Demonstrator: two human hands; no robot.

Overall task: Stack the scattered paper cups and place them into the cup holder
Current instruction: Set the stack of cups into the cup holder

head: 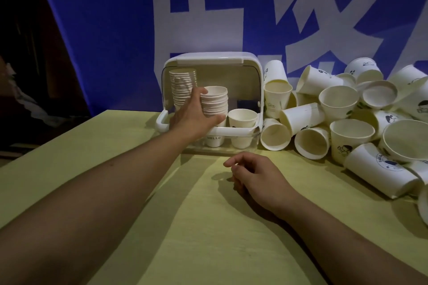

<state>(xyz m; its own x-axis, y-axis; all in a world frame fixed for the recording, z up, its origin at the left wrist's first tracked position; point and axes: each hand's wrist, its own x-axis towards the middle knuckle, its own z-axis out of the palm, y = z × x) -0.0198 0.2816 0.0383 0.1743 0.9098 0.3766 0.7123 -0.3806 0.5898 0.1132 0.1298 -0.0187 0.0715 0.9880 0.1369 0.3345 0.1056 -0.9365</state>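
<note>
nesting white ribbed cup stack (pixel 214 104)

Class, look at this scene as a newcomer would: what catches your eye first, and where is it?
First, the jumbled heap of white paper cups at the right of the yellow-green table. Next, the left hand gripping a stack of nested paper cups inside the white plastic cup holder. Behind hangs a blue banner with white characters.

White paper cups (pixel 338 102) with dark printed figures, white cup holder (pixel 209 60), yellow-green table (pixel 208 227), blue-and-white banner (pixel 115 30).
</note>
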